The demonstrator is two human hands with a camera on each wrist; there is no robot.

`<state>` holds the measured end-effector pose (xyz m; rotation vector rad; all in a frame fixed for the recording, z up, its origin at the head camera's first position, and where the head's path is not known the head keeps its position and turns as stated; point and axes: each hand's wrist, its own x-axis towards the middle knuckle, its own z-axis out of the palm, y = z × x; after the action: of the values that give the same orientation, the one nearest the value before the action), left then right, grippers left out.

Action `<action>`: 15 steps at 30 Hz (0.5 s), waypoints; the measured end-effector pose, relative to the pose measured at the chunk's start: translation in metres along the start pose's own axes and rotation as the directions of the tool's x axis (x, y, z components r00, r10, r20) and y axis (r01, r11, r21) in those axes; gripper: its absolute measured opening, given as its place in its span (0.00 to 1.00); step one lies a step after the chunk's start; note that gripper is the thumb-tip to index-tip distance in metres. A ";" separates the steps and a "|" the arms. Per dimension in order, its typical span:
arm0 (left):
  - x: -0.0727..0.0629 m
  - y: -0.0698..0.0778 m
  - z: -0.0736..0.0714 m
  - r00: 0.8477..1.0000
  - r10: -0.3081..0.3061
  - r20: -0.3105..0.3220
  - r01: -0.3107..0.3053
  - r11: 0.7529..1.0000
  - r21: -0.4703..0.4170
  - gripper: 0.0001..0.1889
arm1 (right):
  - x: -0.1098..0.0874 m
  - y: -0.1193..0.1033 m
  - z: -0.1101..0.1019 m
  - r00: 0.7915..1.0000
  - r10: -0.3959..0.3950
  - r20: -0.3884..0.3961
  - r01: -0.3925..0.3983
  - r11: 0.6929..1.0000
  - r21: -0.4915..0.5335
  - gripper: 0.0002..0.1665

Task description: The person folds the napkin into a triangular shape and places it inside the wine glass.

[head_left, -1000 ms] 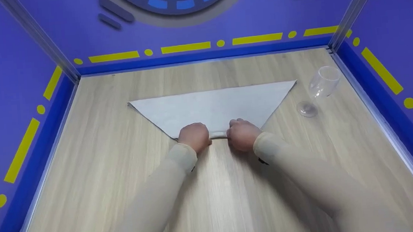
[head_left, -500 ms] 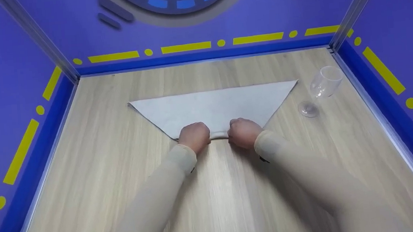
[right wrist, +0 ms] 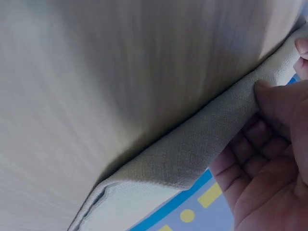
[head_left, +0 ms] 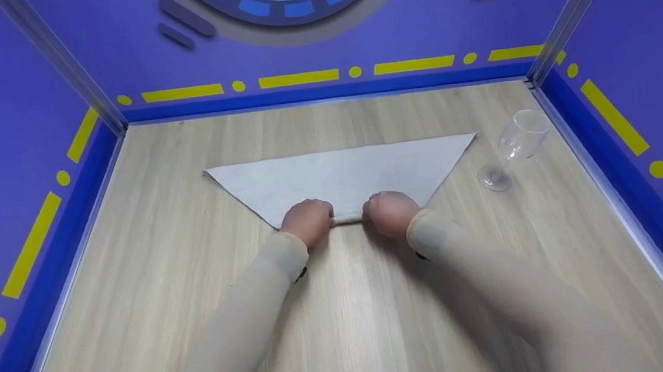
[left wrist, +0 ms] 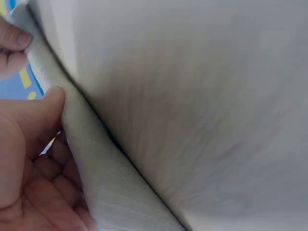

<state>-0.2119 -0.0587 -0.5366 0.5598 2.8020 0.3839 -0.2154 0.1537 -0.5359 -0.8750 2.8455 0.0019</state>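
A pale grey cloth napkin (head_left: 342, 176) lies on the table as a wide trapezoid, long edge away from me and pointed corners at both sides. Its near edge is turned over into a narrow roll. My left hand (head_left: 308, 222) grips the left part of that roll; in the left wrist view its thumb (left wrist: 53, 103) presses on the cloth, the fingers curled behind. At the right part, my right hand (head_left: 391, 213) holds the roll the same way, its thumb (right wrist: 269, 96) against the fabric in the right wrist view. A short strip of roll shows between both hands.
To the right of the napkin, a clear stemmed wine glass (head_left: 521, 135) stands on the wooden table (head_left: 354, 326), its base (head_left: 495, 178) nearest me. Blue-purple panels (head_left: 321, 51) with yellow marks and metal frame rails enclose the back and both sides.
My left hand has shifted very slightly left, and the strip of rolled edge between the hands shows a little wider. The wine glass stays in place.
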 end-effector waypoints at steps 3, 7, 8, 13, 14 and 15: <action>0.002 -0.004 -0.003 0.999 -0.036 0.006 0.037 0.994 -0.105 0.07 | 0.003 -0.001 -0.002 0.998 0.057 -0.005 -0.057 0.997 0.048 0.05; 0.003 -0.003 -0.001 0.998 -0.034 -0.051 0.028 0.994 -0.108 0.03 | 0.005 -0.004 -0.002 0.993 0.113 -0.034 -0.110 0.992 0.066 0.05; 0.003 -0.001 0.001 0.997 -0.017 -0.077 0.013 0.998 -0.058 0.04 | 0.005 -0.006 -0.001 0.993 0.113 -0.045 -0.111 0.992 0.060 0.06; 0.001 0.011 0.007 0.984 0.101 -0.147 -0.052 0.951 0.303 0.11 | 0.001 -0.013 0.005 0.995 0.063 -0.072 -0.065 0.998 -0.025 0.10; 0.000 0.013 0.008 0.984 0.111 -0.141 -0.056 0.936 0.349 0.12 | -0.001 -0.014 0.006 0.996 0.055 -0.069 -0.058 0.997 -0.047 0.10; 0.000 0.015 0.007 0.985 0.115 -0.129 -0.059 0.925 0.376 0.11 | -0.003 -0.015 0.006 0.997 0.045 -0.062 -0.049 0.996 -0.072 0.10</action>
<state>-0.2043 -0.0440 -0.5388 0.7654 3.0196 -0.1018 -0.2041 0.1432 -0.5408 -0.8355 2.9384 0.0878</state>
